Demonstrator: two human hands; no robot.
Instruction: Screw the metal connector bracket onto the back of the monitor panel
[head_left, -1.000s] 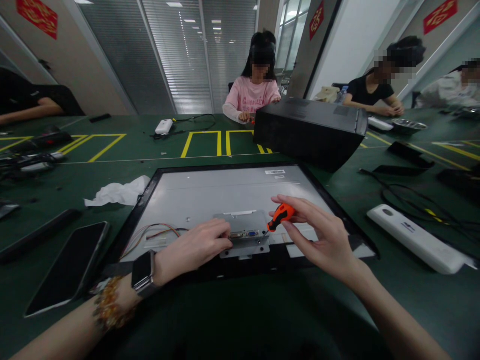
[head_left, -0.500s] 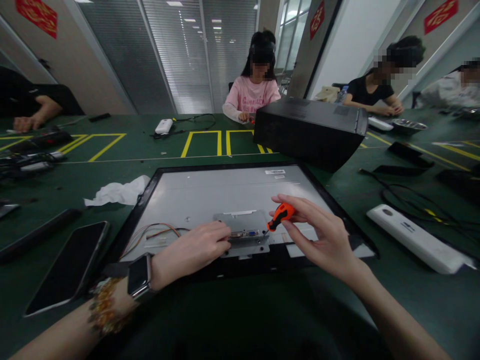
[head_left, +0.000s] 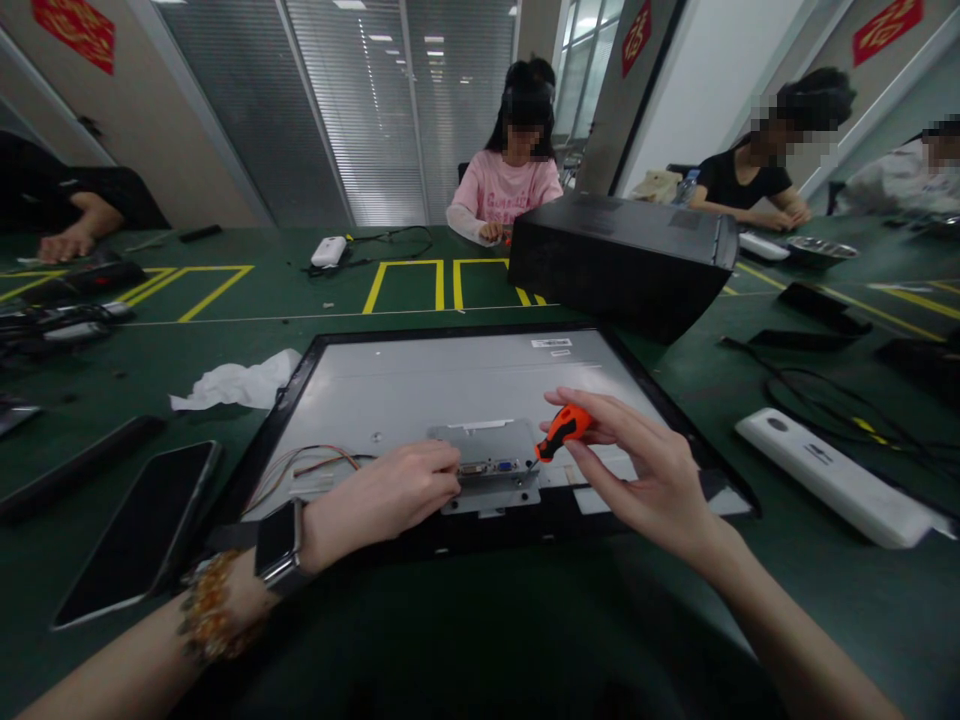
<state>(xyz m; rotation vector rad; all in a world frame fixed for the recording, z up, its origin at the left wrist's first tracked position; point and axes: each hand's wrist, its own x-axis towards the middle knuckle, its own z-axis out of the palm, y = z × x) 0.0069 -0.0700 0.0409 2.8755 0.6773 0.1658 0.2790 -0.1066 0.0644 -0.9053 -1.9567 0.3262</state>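
A monitor panel point(head_left: 450, 375) lies face down before me, its grey metal back inside a black frame. Near its front edge sits a metal bracket point(head_left: 480, 436) with a row of ports, among them a blue VGA port point(head_left: 505, 465). My left hand point(head_left: 409, 485) is closed at the left end of this bracket, its fingertips partly hidden. An orange and black screwdriver point(head_left: 564, 431) is held by its handle between the thumb and fingers of my right hand point(head_left: 645, 470). Its shaft slants down to the bracket's right end. Thin coloured wires point(head_left: 322, 462) lie left of the bracket.
Behind the panel stands a large black casing point(head_left: 615, 265). A phone point(head_left: 139, 540), a black bar point(head_left: 82, 470) and crumpled tissue point(head_left: 236, 382) lie left. To the right are a white device point(head_left: 829, 478) and black cables point(head_left: 810, 385). Several people sit around the table.
Both hands and the screwdriver keep almost the same positions. Only a very slight shift of the whole view shows.
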